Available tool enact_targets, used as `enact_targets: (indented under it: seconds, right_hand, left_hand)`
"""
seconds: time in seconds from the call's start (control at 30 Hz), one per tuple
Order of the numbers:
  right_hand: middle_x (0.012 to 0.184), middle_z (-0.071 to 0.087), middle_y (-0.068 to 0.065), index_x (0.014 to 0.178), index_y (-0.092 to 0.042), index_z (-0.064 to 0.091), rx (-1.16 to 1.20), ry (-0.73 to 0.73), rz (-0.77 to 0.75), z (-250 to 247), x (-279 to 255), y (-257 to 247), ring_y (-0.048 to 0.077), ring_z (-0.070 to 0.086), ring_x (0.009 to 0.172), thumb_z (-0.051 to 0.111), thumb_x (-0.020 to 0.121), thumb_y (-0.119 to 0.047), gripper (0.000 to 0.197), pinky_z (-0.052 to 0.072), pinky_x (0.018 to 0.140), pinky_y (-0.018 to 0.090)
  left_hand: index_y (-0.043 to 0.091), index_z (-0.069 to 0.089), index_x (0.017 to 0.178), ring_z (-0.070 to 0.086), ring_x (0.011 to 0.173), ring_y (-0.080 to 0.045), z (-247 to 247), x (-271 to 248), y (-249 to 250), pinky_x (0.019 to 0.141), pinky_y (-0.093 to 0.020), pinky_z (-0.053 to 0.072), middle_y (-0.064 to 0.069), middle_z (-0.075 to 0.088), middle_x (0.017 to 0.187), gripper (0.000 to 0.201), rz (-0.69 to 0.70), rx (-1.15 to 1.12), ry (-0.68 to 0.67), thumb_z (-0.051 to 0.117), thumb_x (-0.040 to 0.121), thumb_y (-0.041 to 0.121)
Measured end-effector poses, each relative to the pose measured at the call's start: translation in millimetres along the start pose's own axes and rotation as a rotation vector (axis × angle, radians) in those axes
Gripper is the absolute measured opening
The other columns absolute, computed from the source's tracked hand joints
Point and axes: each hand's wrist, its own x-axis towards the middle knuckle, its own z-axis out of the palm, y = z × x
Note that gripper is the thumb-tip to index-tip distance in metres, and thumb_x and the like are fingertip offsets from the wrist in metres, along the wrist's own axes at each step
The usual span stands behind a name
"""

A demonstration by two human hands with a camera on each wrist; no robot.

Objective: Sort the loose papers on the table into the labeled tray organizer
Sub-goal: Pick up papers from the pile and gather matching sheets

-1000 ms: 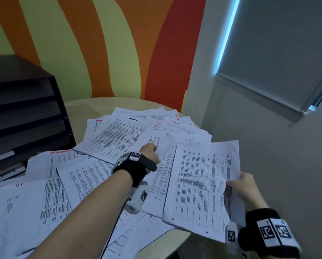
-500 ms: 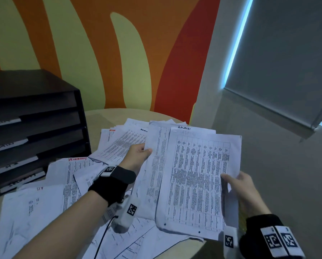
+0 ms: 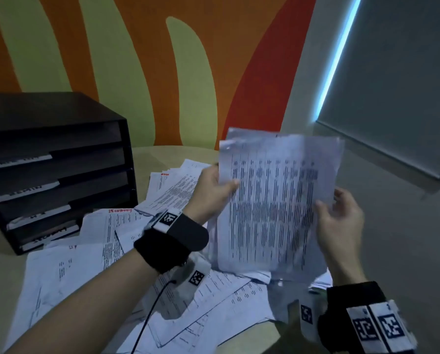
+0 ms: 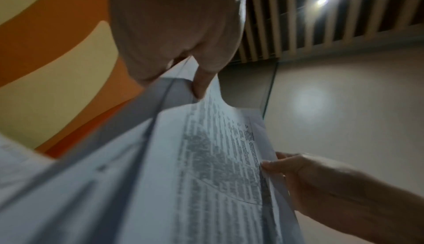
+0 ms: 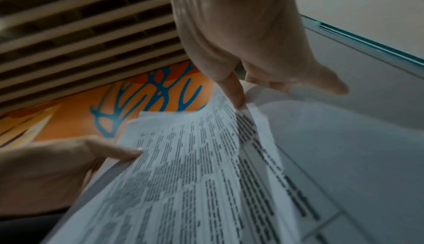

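A small stack of printed sheets stands almost upright above the table, blurred by motion. My left hand pinches its left edge, thumb on the printed face. On the right edge my right hand grips the stack, thumb in front. The left wrist view shows the same sheets pinched under my left hand, and the right wrist view shows them under my right hand's thumb. Many loose papers lie spread over the round table. The black tray organizer, with white labels, stands at the left.
A striped orange, green and red wall rises behind the table. A grey wall and a window blind lie to the right. The table's front right edge is near my right wrist. A black cable hangs from my left wrist.
Both hands have lifted the sheets off the pile and tilted them up toward me. My left hand moved from the table papers onto the stack's left edge.
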Motion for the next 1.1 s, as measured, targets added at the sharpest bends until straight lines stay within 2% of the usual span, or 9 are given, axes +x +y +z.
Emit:
enact_targets:
  seconds: [0.1,0.23,0.37,0.53,0.7,0.8,0.9,1.0,1.1]
  right_hand:
    - [0.078,0.064,-0.016,0.084,-0.029,0.053,0.202,0.059,-0.165,0.4,-5.4,-27.1,-0.006,0.055,0.072,0.055,0.095,-0.007,0.025,0.047,0.074,0.014]
    - [0.090,0.062,-0.001,0.090,-0.024,0.052,0.361,-0.011,-0.203,5.1,-15.2,-36.9,0.005,0.057,0.080,0.055,0.097,-0.012,0.014,0.049,0.072,0.020]
    - [0.089,0.073,-0.011,0.093,-0.023,0.064,0.252,-0.194,0.060,18.6,-16.2,3.4,0.007,0.067,0.083,0.065,0.091,-0.009,0.014,0.053,0.073,0.025]
    - [0.076,0.064,0.003,0.086,-0.003,0.064,0.156,-0.093,0.215,11.4,-9.9,24.8,0.004,0.057,0.063,0.058,0.091,0.000,0.009,0.043,0.065,0.030]
    - [0.080,0.055,0.009,0.091,0.008,0.061,0.055,0.022,0.328,-17.5,13.4,47.9,0.017,0.046,0.075,0.061,0.088,0.003,0.006,0.034,0.060,0.031]
    - [0.079,0.051,0.010,0.092,0.017,0.056,-0.021,0.009,0.438,-26.4,19.0,64.2,0.019,0.041,0.075,0.062,0.087,0.003,0.016,0.030,0.062,0.032]
    - [0.074,0.052,0.009,0.088,0.010,0.058,-0.052,-0.010,0.492,-27.1,18.0,72.0,0.020,0.043,0.072,0.062,0.087,0.002,0.009,0.031,0.062,0.034]
    - [0.074,0.050,0.008,0.084,0.003,0.056,-0.044,-0.026,0.494,-22.3,15.1,72.1,0.020,0.041,0.072,0.060,0.088,0.004,0.006,0.030,0.062,0.033]
    - [0.081,0.053,0.011,0.091,0.005,0.060,-0.033,-0.030,0.506,-19.4,14.1,70.8,0.021,0.043,0.075,0.059,0.089,0.004,0.003,0.031,0.066,0.035]
  left_hand:
    - [0.005,0.067,0.111,0.069,0.090,-0.004,-6.5,12.4,27.4,0.082,-0.020,0.055,0.001,0.071,0.099,0.022,0.102,-0.038,0.063,0.061,0.090,0.000]
    - [0.019,0.070,0.097,0.069,0.086,-0.002,-15.8,17.5,31.5,0.083,-0.019,0.053,0.016,0.073,0.086,0.025,0.141,-0.114,0.068,0.061,0.090,-0.004]
    - [0.006,0.065,0.107,0.066,0.105,-0.019,-24.1,9.7,-13.8,0.094,-0.030,0.052,-0.008,0.070,0.110,0.014,-0.090,0.064,-0.141,0.058,0.094,0.008]
    - [0.008,0.042,0.138,0.051,0.126,-0.025,-46.1,7.9,-86.4,0.106,-0.044,0.043,-0.009,0.051,0.139,0.063,-0.273,0.505,-0.320,0.073,0.083,0.017]
    - [0.019,0.009,0.155,0.026,0.144,-0.027,-80.8,22.4,-133.6,0.114,-0.047,0.029,-0.006,0.020,0.159,0.113,-0.324,1.203,-0.461,0.082,0.070,0.038]
    - [0.020,0.011,0.154,0.031,0.141,-0.026,-85.3,24.9,-134.9,0.112,-0.046,0.033,-0.007,0.023,0.158,0.100,-0.370,1.208,-0.546,0.074,0.078,0.034]
    - [0.016,0.023,0.153,0.047,0.129,-0.028,-79.8,27.3,-128.6,0.100,-0.040,0.046,-0.008,0.041,0.149,0.079,-0.356,1.214,-0.624,0.063,0.085,0.023]
    - [0.014,0.047,0.129,0.060,0.093,-0.027,-69.1,28.4,-121.7,0.075,-0.034,0.051,-0.012,0.063,0.114,0.037,-0.285,1.370,-0.638,0.050,0.092,0.013]
    - [0.014,0.048,0.099,0.050,0.069,-0.022,-60.4,28.4,-103.5,0.062,-0.029,0.042,-0.008,0.054,0.080,0.005,-0.315,1.509,-0.651,0.043,0.098,0.015]
